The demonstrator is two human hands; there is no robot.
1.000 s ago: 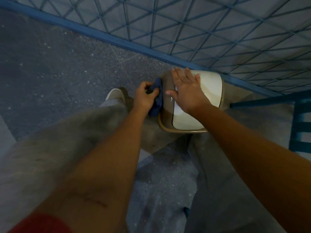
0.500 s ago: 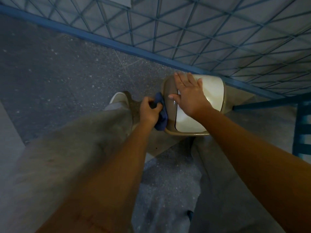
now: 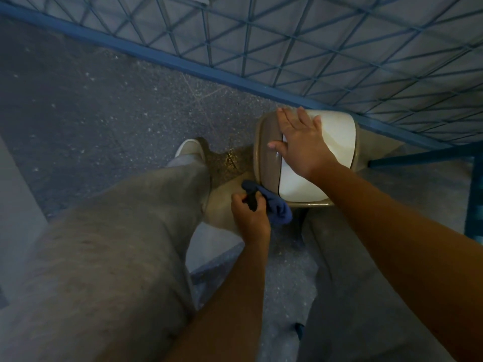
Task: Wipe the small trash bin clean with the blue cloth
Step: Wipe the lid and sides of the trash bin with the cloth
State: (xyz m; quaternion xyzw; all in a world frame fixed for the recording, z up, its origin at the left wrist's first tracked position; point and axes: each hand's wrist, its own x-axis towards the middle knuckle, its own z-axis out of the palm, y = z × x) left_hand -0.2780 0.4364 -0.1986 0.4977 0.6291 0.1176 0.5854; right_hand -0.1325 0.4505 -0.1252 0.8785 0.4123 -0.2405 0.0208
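The small trash bin (image 3: 264,150) stands on the floor between my legs, tan-brown with a white swing lid (image 3: 334,137). My right hand (image 3: 300,145) lies flat on top of the lid, fingers spread, pressing down. My left hand (image 3: 248,218) is closed around the bunched blue cloth (image 3: 277,207), which touches the bin's near left corner, low on its rim. Part of the cloth is hidden inside my fist.
A blue metal grid fence (image 3: 313,48) with a blue base rail (image 3: 183,64) runs diagonally just behind the bin. A blue frame (image 3: 473,194) stands at the right edge. My grey trouser legs and a light shoe (image 3: 189,148) flank the bin on the speckled floor.
My left hand has slid the cloth down the bin's left side, from near the top edge to the near corner. My right hand stays on the lid.
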